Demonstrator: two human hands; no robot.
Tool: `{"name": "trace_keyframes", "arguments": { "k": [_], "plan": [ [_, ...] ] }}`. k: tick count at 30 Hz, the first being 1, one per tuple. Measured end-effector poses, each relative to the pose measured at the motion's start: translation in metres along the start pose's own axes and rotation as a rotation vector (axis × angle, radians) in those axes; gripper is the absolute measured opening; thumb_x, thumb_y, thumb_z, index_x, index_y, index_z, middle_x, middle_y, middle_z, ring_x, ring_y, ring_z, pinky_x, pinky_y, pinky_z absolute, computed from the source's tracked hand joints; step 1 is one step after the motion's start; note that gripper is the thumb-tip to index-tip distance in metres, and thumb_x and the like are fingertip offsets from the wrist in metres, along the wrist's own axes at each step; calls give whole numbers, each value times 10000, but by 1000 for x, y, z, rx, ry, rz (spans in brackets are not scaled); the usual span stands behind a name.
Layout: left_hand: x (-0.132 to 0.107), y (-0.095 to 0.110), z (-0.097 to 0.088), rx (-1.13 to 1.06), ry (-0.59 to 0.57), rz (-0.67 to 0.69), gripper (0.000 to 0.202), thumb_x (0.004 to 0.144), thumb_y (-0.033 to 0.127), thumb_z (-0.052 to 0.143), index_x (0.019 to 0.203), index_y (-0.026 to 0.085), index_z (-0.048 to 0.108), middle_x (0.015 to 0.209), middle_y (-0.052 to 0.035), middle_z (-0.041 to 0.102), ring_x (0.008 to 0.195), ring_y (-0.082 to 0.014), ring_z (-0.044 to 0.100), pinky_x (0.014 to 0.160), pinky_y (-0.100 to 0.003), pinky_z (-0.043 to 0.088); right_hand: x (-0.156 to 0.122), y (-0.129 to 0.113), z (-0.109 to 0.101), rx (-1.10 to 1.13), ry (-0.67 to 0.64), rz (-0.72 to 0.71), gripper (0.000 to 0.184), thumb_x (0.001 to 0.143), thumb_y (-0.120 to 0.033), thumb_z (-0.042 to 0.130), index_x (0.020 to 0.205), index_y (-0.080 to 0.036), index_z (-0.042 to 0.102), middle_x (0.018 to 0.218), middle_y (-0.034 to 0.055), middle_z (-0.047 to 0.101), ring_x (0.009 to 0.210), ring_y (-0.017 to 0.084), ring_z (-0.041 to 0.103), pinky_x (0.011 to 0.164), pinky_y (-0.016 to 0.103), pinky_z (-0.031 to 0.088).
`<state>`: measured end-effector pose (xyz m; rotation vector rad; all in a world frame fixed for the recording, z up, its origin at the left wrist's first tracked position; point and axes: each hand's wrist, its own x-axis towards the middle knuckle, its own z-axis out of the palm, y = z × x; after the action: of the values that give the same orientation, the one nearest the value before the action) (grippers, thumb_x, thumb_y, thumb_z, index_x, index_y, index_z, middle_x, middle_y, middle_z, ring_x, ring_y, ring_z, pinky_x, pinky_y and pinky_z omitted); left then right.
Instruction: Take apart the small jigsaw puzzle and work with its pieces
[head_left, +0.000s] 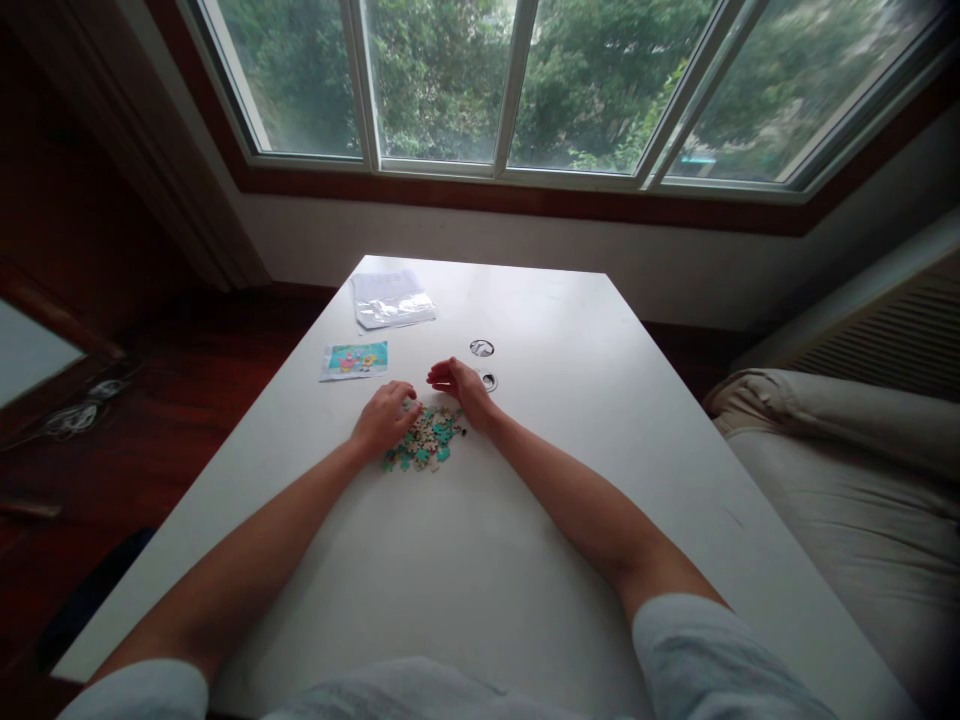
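A loose heap of small jigsaw puzzle pieces (pixel 426 440), some green and some tan, lies on the white table (pixel 450 560). My left hand (pixel 385 418) rests at the heap's left edge, its fingers apart and curved over the nearest pieces. Beyond the heap on the right, my right hand (pixel 463 390) stands on its edge with the fingers stretched toward the left and the palm facing the pieces. Neither hand appears to grip a piece. A small picture card (pixel 357 360) with a colourful cartoon on a turquoise ground lies to the left, beyond my left hand.
A clear plastic bag (pixel 393 298) with white paper lies at the table's far left. Two round cable openings, one a ring (pixel 482 348), sit beyond my right hand. A beige couch (pixel 840 480) stands on the right, a window (pixel 495 90) ahead, cables (pixel 82 410) on the left floor.
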<state>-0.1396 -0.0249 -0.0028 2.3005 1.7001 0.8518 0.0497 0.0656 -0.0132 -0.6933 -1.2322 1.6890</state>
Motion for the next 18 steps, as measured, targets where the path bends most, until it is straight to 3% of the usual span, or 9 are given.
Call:
{"name": "trace_keyframes", "arguments": {
  "k": [3, 6, 13, 18],
  "plan": [
    [-3, 9, 0, 25, -123, 150, 418, 977, 460, 529, 1325, 234, 569, 1476, -108, 515, 1367, -289, 460, 1174, -487, 359, 5, -2, -9, -15, 110, -36, 581, 839, -749, 582, 915, -182, 683, 913, 87, 706, 904, 212, 682, 878, 380, 531],
    [-5, 17, 2, 44, -216, 216, 529, 989, 526, 495, 1440, 251, 496, 1552, -116, 447, 1429, -313, 397, 1212, -541, 284, 6, -4, -9, 17, 139, -29, 612, 821, -774, 575, 914, -178, 676, 903, 90, 701, 898, 210, 679, 869, 374, 535],
    [-5, 17, 2, 33, -204, 189, 476, 994, 518, 483, 1365, 228, 550, 1508, -125, 486, 1402, -297, 427, 1200, -494, 327, -2, 2, 10, 76, 125, -4, 631, 824, -792, 546, 1020, -204, 660, 1010, 79, 686, 987, 213, 657, 871, 350, 535],
    [-5, 15, 4, 32, -207, 203, 449, 979, 516, 516, 1317, 226, 573, 1469, -123, 516, 1384, -295, 443, 1193, -491, 335, 8, -1, -11, 82, 288, -87, 603, 818, -774, 562, 1002, -205, 644, 1014, 78, 670, 958, 205, 642, 830, 334, 531]
  ]
}}
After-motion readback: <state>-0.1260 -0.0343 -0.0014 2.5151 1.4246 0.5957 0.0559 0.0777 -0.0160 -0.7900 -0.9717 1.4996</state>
